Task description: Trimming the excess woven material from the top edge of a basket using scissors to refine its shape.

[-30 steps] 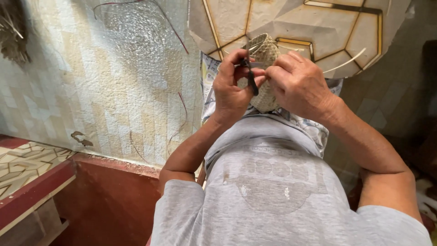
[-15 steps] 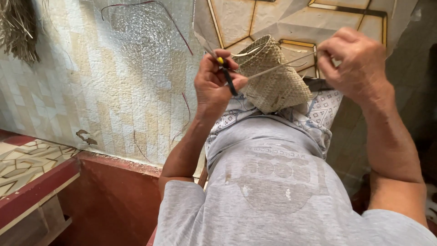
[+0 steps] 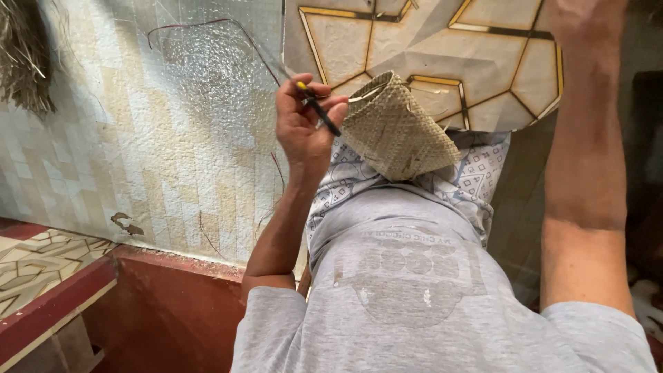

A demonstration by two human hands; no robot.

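Note:
My left hand [image 3: 300, 131] is raised in front of me and shut around the rim of a small woven straw basket [image 3: 404, 135], which tilts with its mouth toward the hand. The same hand's fingers pinch a thin black tool with a yellow tip [image 3: 323, 114]. A pale straw strip [image 3: 366, 94] sticks out at the basket's rim. My right arm [image 3: 583, 152] reaches straight up at the right. Only the base of my right hand [image 3: 587, 14] shows at the top edge, its fingers cut off, well apart from the basket.
A tiled wall [image 3: 138, 152] stands to the left, with a thin red wire [image 3: 207, 24] on it. A panel with gold lines [image 3: 483, 62] is behind the basket. Below are a red ledge [image 3: 173, 304], a patterned cloth [image 3: 476, 173], and a dried fibre bundle [image 3: 24, 62].
My right hand left the basket, where both hands worked together, and rose up to the right until it passed the top edge. The left hand kept the basket and tool.

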